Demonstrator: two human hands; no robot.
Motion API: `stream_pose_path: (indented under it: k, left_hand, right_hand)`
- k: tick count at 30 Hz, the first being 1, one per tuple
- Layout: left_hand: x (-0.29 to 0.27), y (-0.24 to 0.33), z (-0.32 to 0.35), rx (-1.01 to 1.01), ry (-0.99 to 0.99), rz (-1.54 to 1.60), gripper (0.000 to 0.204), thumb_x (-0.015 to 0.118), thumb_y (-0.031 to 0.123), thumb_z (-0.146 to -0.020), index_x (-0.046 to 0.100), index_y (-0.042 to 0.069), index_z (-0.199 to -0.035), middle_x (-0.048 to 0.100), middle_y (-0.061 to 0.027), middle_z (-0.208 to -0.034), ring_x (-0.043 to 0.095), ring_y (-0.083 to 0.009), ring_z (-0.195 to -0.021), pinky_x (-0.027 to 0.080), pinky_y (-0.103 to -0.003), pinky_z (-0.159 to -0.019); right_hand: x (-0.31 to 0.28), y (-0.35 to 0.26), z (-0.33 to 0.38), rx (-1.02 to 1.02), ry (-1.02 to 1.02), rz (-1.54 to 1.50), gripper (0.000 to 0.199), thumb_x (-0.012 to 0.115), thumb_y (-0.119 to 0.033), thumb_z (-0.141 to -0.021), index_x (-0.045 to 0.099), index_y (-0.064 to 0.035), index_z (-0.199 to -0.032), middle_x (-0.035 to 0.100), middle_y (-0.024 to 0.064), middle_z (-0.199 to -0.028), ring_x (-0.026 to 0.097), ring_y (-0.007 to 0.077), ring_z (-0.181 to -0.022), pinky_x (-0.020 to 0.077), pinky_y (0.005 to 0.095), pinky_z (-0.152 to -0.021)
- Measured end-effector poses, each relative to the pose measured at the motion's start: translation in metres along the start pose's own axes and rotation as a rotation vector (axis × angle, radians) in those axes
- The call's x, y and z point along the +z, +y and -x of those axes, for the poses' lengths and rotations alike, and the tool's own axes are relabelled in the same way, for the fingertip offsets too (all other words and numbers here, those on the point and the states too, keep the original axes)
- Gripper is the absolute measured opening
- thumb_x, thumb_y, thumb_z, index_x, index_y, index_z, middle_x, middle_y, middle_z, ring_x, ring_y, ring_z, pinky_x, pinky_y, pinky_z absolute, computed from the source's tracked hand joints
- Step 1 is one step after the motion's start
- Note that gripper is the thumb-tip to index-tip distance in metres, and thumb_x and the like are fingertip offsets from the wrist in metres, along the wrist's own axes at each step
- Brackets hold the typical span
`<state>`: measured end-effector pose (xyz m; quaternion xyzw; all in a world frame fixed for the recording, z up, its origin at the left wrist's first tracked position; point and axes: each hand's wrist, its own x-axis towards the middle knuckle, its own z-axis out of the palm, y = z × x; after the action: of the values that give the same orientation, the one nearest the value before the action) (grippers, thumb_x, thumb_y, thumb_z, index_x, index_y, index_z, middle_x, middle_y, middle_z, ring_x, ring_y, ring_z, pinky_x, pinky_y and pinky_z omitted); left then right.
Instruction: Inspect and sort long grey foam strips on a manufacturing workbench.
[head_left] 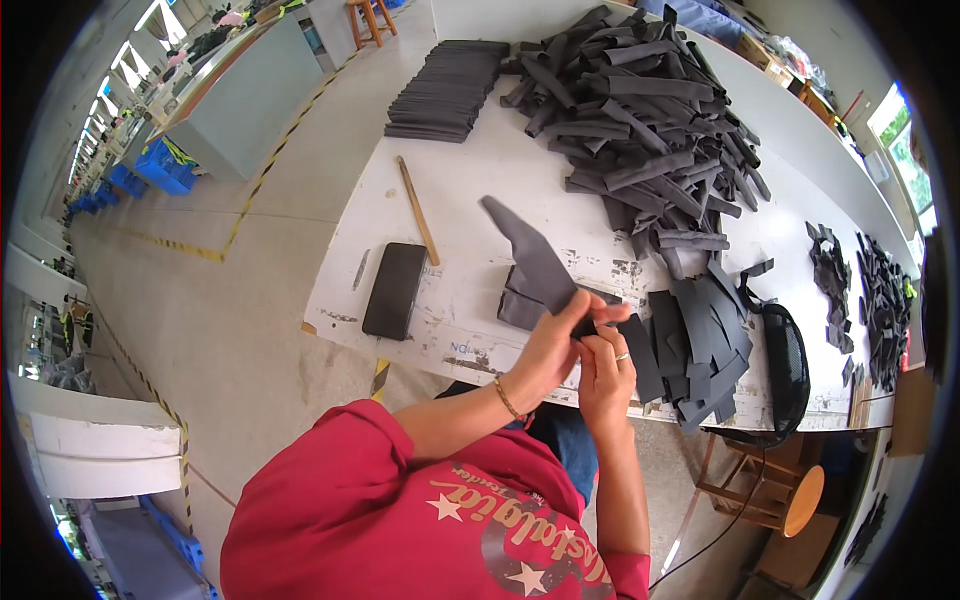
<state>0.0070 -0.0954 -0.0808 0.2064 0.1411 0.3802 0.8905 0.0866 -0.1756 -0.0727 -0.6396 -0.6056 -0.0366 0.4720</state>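
Note:
A dark grey fabric strip (532, 255) slants up and to the left from my hands, above the table. My left hand (556, 338) is closed on its near end, thumb and fingers pressed together. Close against it, my right hand (606, 372) pinches the same end; the exact grip is partly hidden by the fingers. Under the strip, a small folded dark piece (520, 308) lies on the white table (460, 215). Just right of my hands is a spread stack of flat dark grey pieces (700, 345).
Rolled dark strips (650, 120) heap up at the back, beside a neat stack (447, 90). A black block (394, 290) and wooden stick (418, 210) lie left. A black mesh-covered object (786, 370) with a cable stands at the right edge, above a wooden stool (803, 500).

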Motion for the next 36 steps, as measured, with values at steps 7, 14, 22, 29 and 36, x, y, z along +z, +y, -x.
stream_pose_path:
  k: [7, 14, 22, 29, 36]
  left_hand:
    - [-0.005, 0.001, 0.005, -0.075, 0.015, -0.045, 0.029, 0.054, 0.032, -0.1, 0.06, 0.004, -0.102, 0.066, -0.0188, -0.113, 0.06, -0.025, -0.111, 0.048, -0.038, -0.095]
    - [0.017, 0.046, -0.005, 0.063, 0.009, -0.133, 0.036, 0.056, 0.028, -0.099, 0.057, -0.003, -0.117, 0.068, -0.015, -0.1, 0.066, -0.027, -0.096, 0.053, -0.038, -0.088]
    - [0.03, 0.032, 0.009, 0.156, -0.04, -0.082, 0.029, 0.055, 0.028, -0.1, 0.06, 0.001, -0.11, 0.066, -0.0077, -0.085, 0.068, -0.0256, -0.087, 0.054, -0.038, -0.082]
    - [0.028, 0.024, 0.016, 0.134, -0.002, -0.056, 0.028, 0.055, 0.029, -0.099, 0.06, 0.004, -0.108, 0.067, -0.0078, -0.086, 0.067, -0.031, -0.098, 0.052, -0.042, -0.09]
    - [0.024, 0.02, 0.016, 0.147, -0.032, -0.088, 0.027, 0.052, 0.031, -0.1, 0.058, 0.006, -0.11, 0.067, -0.0073, -0.086, 0.065, -0.0331, -0.107, 0.05, -0.042, -0.094]
  right_hand:
    - [-0.002, -0.007, -0.001, 0.186, -0.126, -0.102, 0.013, 0.066, 0.003, -0.083, 0.06, 0.0012, -0.095, 0.061, 0.0158, -0.099, 0.064, 0.0299, -0.077, 0.0519, 0.0363, -0.066]
    - [-0.021, -0.004, 0.0, 0.042, -0.105, -0.11, 0.015, 0.073, 0.002, -0.078, 0.06, 0.0007, -0.086, 0.062, 0.0148, -0.093, 0.063, 0.0294, -0.072, 0.05, 0.0345, -0.063]
    - [-0.024, -0.012, -0.007, -0.021, -0.029, -0.106, 0.015, 0.073, 0.003, -0.076, 0.06, -0.001, -0.083, 0.062, 0.0134, -0.089, 0.061, 0.0292, -0.069, 0.0482, 0.0344, -0.059]
    - [-0.024, -0.017, -0.015, -0.061, -0.032, -0.136, 0.016, 0.073, 0.002, -0.076, 0.06, -0.0008, -0.084, 0.063, 0.0135, -0.091, 0.062, 0.0303, -0.071, 0.0495, 0.0352, -0.06]
    - [-0.023, -0.017, -0.02, -0.067, -0.049, -0.154, 0.015, 0.073, 0.003, -0.076, 0.06, -0.0008, -0.084, 0.063, 0.0137, -0.091, 0.063, 0.0307, -0.074, 0.0503, 0.0361, -0.062]
